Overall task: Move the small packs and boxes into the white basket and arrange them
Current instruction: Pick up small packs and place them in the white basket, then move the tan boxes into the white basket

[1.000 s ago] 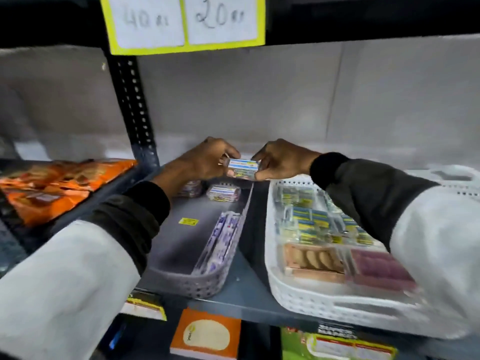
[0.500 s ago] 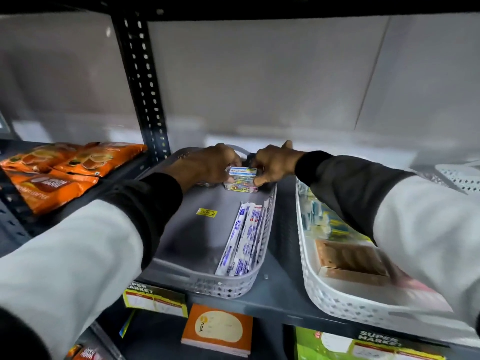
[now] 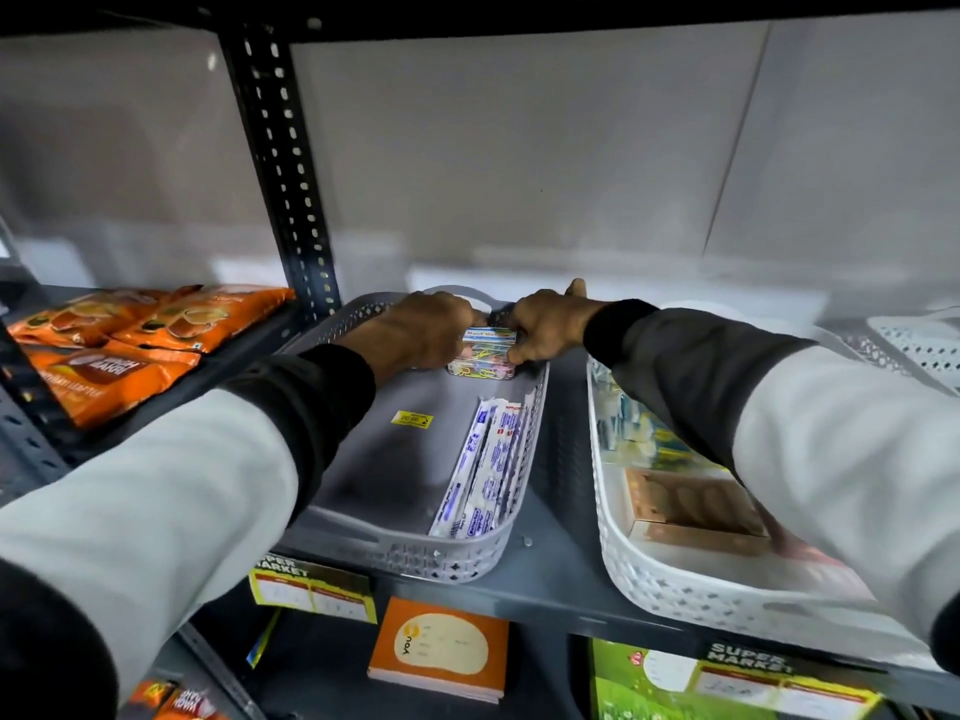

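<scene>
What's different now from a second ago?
Both hands, left and right, brought the small clear box of coloured paper clips down to the far end of the grey plastic basket, still gripping it. The long white packs and white plastic basket stayed put.

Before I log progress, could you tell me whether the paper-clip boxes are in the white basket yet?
Not yet: both hands hold the paper-clip boxes over the grey basket.

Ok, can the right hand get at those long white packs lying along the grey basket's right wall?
Probably yes. The long white packs lie uncovered, nothing on top, and the right hand is just beyond them at the small boxes.
</scene>
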